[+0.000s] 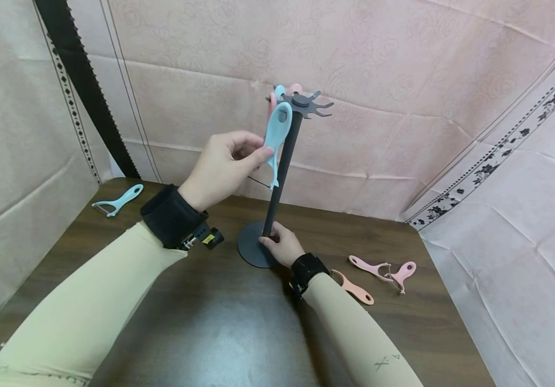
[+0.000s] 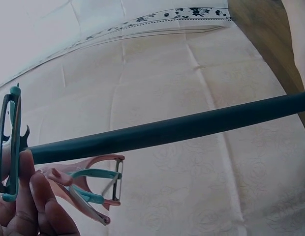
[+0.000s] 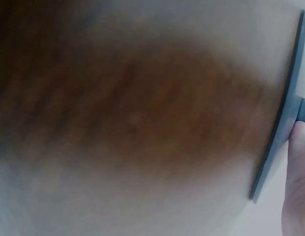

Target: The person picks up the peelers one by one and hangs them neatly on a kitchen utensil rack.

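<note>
My left hand pinches a light blue vegetable peeler by its lower part, handle end up, beside the hooks of a dark grey rotating-style stand. In the left wrist view the held peeler's blade frame faces the camera. Behind it, pink and blue peelers hang from the stand's hooks, partly hidden by the fingers. My right hand grips the foot of the pole, just above the round base. The right wrist view shows the base plate edge-on and one digit against the pole.
On the wooden table, another light blue peeler lies at the far left. An orange peeler lies beside my right forearm, and two pink peelers touch farther right. A patterned cloth hangs behind the table.
</note>
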Tool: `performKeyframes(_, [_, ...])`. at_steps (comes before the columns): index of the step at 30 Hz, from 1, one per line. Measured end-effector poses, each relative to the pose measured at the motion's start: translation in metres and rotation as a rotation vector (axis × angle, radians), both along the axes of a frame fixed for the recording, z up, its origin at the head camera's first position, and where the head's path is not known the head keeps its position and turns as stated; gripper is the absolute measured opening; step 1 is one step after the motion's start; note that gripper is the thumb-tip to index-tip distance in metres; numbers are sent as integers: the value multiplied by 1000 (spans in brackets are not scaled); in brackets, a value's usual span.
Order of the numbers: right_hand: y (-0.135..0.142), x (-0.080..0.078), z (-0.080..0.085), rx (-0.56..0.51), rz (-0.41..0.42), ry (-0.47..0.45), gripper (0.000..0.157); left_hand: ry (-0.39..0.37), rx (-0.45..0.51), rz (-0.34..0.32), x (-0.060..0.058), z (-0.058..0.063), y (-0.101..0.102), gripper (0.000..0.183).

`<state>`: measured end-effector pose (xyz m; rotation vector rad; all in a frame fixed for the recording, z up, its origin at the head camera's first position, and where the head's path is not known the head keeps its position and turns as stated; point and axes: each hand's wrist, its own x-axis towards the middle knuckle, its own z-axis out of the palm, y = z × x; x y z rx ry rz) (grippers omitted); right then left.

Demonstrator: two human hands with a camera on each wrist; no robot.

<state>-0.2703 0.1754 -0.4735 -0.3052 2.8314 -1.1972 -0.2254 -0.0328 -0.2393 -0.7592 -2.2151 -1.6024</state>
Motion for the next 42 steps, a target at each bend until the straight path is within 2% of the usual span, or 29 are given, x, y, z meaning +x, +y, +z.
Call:
performKeyframes(9, [1, -1, 0, 4, -6, -1, 15, -30, 14, -22, -1, -8, -3, 28])
performKeyframes(19, [0, 1, 3, 16, -5, 3, 16, -15, 18, -23, -3, -12, 0, 25])
performKeyframes(33, [0, 3, 4, 12, -10, -6, 16, -29, 33, -19, 6, -13, -2, 28])
performKeyframes(42, [1, 3, 3, 14, -6, -2, 15, 11, 38, -18, 9, -29, -17, 30])
